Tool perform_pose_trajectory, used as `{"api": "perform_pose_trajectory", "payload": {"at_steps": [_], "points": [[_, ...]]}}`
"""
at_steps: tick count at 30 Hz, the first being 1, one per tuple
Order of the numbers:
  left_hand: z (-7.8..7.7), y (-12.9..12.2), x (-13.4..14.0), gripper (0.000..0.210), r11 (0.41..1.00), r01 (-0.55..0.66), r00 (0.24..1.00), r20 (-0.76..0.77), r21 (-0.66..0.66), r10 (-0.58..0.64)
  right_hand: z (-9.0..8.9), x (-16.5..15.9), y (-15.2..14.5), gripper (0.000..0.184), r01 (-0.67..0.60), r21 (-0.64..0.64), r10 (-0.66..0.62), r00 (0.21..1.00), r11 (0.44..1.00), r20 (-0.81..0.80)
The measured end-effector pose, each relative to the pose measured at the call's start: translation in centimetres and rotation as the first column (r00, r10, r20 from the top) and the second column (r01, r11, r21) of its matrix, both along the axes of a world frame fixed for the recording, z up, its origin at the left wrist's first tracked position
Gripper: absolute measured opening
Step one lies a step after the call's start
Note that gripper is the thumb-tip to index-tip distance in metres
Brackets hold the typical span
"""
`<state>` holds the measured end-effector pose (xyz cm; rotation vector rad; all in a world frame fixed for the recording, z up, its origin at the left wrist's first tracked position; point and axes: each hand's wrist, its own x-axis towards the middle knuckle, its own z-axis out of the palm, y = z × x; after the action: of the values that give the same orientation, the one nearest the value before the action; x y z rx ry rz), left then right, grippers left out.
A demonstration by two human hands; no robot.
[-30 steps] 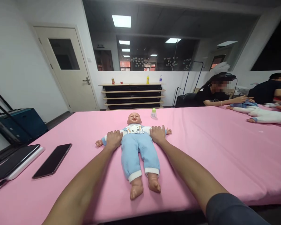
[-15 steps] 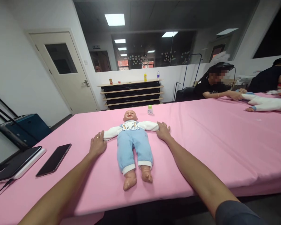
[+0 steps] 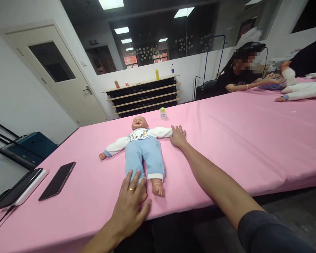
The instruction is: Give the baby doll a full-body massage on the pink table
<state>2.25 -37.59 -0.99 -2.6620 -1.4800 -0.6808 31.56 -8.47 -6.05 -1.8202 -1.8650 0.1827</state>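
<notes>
A baby doll (image 3: 143,151) in a white top and light blue overalls with an animal face on the chest lies on its back on the pink table cover (image 3: 216,140). Its arms are stretched out sideways. My left hand (image 3: 130,200), with a ring on one finger, is over the doll's foot on the left and hides most of it; the fingers are spread near the trouser cuff. At the end of the doll's other sleeve lies my right hand (image 3: 178,136), fingers apart and flat, covering the doll's hand.
A small bottle with a green cap (image 3: 163,113) stands beyond the doll's head. On the left lie a phone (image 3: 57,181) and a dark device on a white base (image 3: 28,189) with a cable. Across the table, a person (image 3: 242,70) handles another doll (image 3: 305,92).
My left hand has left the doll's hand on the left and moved down to its foot. My right hand stays at the other sleeve. The view has shifted and tilted.
</notes>
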Motion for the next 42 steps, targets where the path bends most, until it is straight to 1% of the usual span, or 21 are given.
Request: {"api": "perform_pose_trajectory", "payload": {"at_steps": [3,7,11,14,16,19,21,23,26,28,30,32,34,36,37,39,40,42], "points": [[-0.2,-0.6,1.0,0.059,1.000,0.019,1.000,-0.011,-0.004,-0.019,-0.2,0.1,-0.1,0.071,0.004,0.004,-0.004,1.000,1.000,-0.010],[0.9,-0.4,0.4,0.034,0.994,0.077,0.997,0.004,-0.076,-0.076,-0.4,0.3,0.0,0.067,0.015,0.038,-0.015,1.000,0.999,-0.014],[1.9,-0.6,-1.8,0.030,0.994,0.043,0.999,-0.005,-0.103,-0.043,-0.3,0.3,-0.1,0.067,0.004,0.029,-0.004,1.000,1.000,-0.009],[2.2,-0.4,-3.4,0.025,0.991,0.052,0.997,-0.043,-0.125,-0.058,0.0,0.2,-0.3,0.067,0.010,0.030,-0.010,1.000,1.000,-0.011],[2.2,-0.1,-4.0,0.023,0.991,0.073,0.995,-0.061,-0.116,-0.081,0.2,0.2,-0.5,0.066,0.016,0.036,-0.016,1.000,0.999,-0.010],[2.1,0.3,-4.5,0.025,0.991,0.097,0.992,-0.070,-0.090,-0.104,0.4,0.2,-0.7,0.066,0.023,0.044,-0.022,1.000,0.999,-0.014],[1.8,0.4,-5.0,0.028,0.994,0.092,0.994,-0.052,-0.066,-0.095,0.5,0.2,-0.9,0.067,0.029,0.048,-0.028,0.999,0.998,-0.018],[1.4,0.5,-5.7,0.038,0.998,0.052,0.999,-0.006,-0.027,-0.052,0.6,0.3,-0.9,0.067,0.038,0.049,-0.037,0.999,0.998,-0.024],[0.5,0.8,-7.0,0.058,0.999,-0.050,0.996,0.075,-0.003,0.050,0.8,0.3,-1.0,0.065,0.056,0.050,-0.054,0.998,0.997,-0.033],[-0.2,0.8,-7.5,0.067,0.995,-0.090,0.990,0.104,-0.032,0.092,0.9,0.4,-1.1,0.063,0.064,0.055,-0.062,0.997,0.996,-0.035],[-0.6,0.6,-7.7,0.070,0.993,-0.098,0.988,0.113,-0.068,0.105,1.0,0.3,-1.1,0.063,0.067,0.057,-0.065,0.997,0.996,-0.033],[-0.5,0.4,-8.0,0.070,0.989,-0.099,0.988,0.104,-0.113,0.111,0.9,0.3,-1.1,0.065,0.070,0.055,-0.068,0.997,0.996,-0.029],[0.1,0.8,-8.5,0.068,0.982,-0.114,0.988,0.092,-0.151,0.128,0.8,0.3,-1.0,0.065,0.071,0.048,-0.070,0.997,0.996,-0.024],[0.8,2.2,-9.4,0.065,0.978,-0.152,0.981,0.102,-0.141,0.167,0.8,0.3,-0.9,0.065,0.072,0.040,-0.071,0.997,0.997,-0.019],[1.1,3.4,-10.1,0.063,0.977,-0.185,0.973,0.118,-0.110,0.198,0.8,0.3,-0.9,0.065,0.074,0.035,-0.073,0.997,0.997,-0.016],[1.3,6.8,-11.8,0.061,0.961,-0.273,0.951,0.143,-0.030,0.275,0.9,0.2,-0.9,0.067,0.080,0.029,-0.079,0.997,0.996,-0.013],[1.2,8.8,-12.6,0.062,0.944,-0.330,0.934,0.142,0.004,0.326,0.9,0.1,-0.9,0.068,0.084,0.027,-0.084,0.996,0.996,-0.011],[0.6,12.8,-14.4,0.068,0.896,-0.445,0.892,0.093,-0.005,0.443,1.0,0.1,-0.8,0.069,0.098,0.025,-0.098,0.995,0.995,-0.008]]}}
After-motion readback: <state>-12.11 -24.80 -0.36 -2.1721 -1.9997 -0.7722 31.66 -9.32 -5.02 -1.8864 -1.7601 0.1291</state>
